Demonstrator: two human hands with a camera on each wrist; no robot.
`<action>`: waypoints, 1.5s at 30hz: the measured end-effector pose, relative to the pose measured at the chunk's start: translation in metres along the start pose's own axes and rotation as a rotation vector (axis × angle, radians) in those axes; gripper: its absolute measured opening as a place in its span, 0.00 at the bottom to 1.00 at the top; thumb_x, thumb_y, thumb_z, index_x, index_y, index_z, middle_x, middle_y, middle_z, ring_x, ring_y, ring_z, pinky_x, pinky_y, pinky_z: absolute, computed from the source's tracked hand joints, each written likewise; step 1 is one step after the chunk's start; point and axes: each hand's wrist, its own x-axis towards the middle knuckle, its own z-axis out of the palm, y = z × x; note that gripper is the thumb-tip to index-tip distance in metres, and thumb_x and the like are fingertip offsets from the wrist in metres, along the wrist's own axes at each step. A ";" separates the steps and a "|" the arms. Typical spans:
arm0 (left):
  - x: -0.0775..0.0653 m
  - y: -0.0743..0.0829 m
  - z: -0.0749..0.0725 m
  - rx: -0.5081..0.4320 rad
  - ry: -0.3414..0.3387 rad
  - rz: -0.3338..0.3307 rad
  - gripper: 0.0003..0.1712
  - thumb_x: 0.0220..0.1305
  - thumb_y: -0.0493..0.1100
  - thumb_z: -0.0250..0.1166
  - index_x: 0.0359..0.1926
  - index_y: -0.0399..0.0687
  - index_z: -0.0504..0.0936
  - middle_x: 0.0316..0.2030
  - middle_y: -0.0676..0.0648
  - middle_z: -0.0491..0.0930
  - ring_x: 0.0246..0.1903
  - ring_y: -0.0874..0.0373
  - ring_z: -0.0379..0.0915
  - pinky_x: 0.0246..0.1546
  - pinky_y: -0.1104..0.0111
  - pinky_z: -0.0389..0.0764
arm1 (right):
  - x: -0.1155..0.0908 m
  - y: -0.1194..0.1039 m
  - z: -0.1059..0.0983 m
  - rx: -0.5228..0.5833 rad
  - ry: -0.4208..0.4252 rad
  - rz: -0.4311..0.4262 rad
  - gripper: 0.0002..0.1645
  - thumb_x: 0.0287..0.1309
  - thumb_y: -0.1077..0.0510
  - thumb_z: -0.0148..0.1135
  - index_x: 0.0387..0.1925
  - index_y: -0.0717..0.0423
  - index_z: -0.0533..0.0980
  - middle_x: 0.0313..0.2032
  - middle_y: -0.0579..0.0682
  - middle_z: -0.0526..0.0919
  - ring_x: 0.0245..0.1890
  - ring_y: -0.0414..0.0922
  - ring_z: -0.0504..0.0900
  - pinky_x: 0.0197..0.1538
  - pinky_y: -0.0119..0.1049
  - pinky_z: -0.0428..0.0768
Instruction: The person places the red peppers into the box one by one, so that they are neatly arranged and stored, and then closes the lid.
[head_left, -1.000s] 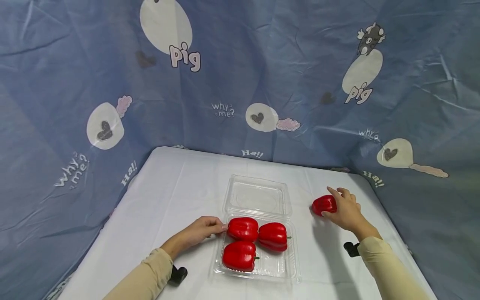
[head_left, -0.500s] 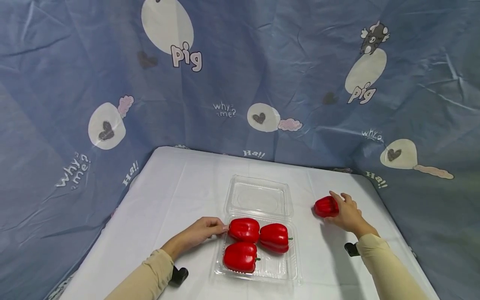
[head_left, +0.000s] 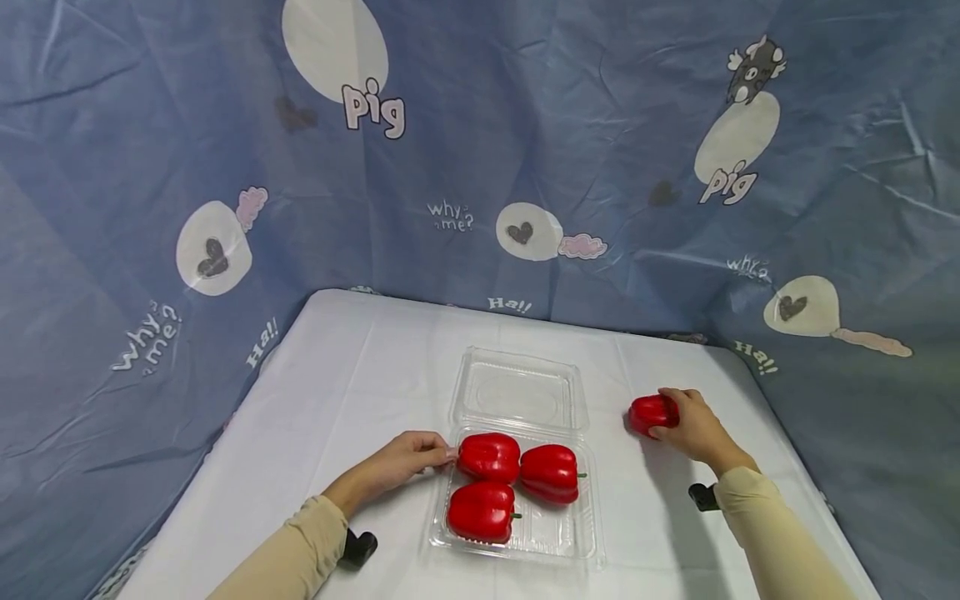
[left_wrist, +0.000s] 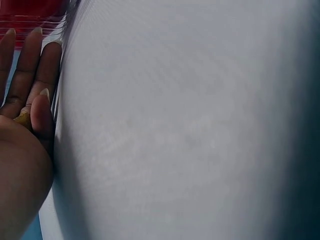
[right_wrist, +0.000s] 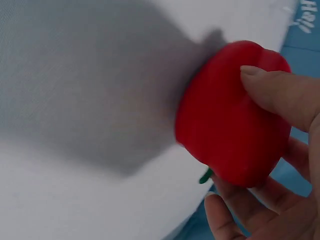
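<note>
My right hand (head_left: 696, 429) grips a red bell pepper (head_left: 649, 414) on the right of the table. In the right wrist view its thumb presses one side of the pepper (right_wrist: 230, 120), the other fingers lie beneath, and a green stem shows at the lower end. My left hand (head_left: 408, 461) holds the left edge of a clear plastic clamshell container (head_left: 551, 542) with thumb and fingertips. Inside its base lie three red bell peppers (head_left: 480, 512), two on the left and one on the right. The left wrist view shows the left hand's fingers (left_wrist: 30, 60) against the ridged wall.
The container's lid (head_left: 517, 396) lies folded back, away from the person. A white cloth covers the table (head_left: 360, 367). Blue printed curtain (head_left: 450, 150) surrounds the back and both sides. Black wrist cameras (head_left: 358, 550) hang below each wrist.
The right hand's fingers have closed in around the single pepper, which has turned slightly. The left hand stays at the container's edge, and the three peppers inside stay put.
</note>
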 end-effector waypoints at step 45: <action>0.000 -0.001 -0.001 -0.002 0.000 0.024 0.15 0.68 0.50 0.64 0.35 0.42 0.82 0.32 0.50 0.78 0.37 0.55 0.70 0.40 0.63 0.69 | -0.016 -0.008 0.004 -0.001 0.104 -0.105 0.41 0.49 0.52 0.78 0.63 0.59 0.71 0.53 0.68 0.73 0.51 0.64 0.74 0.49 0.58 0.77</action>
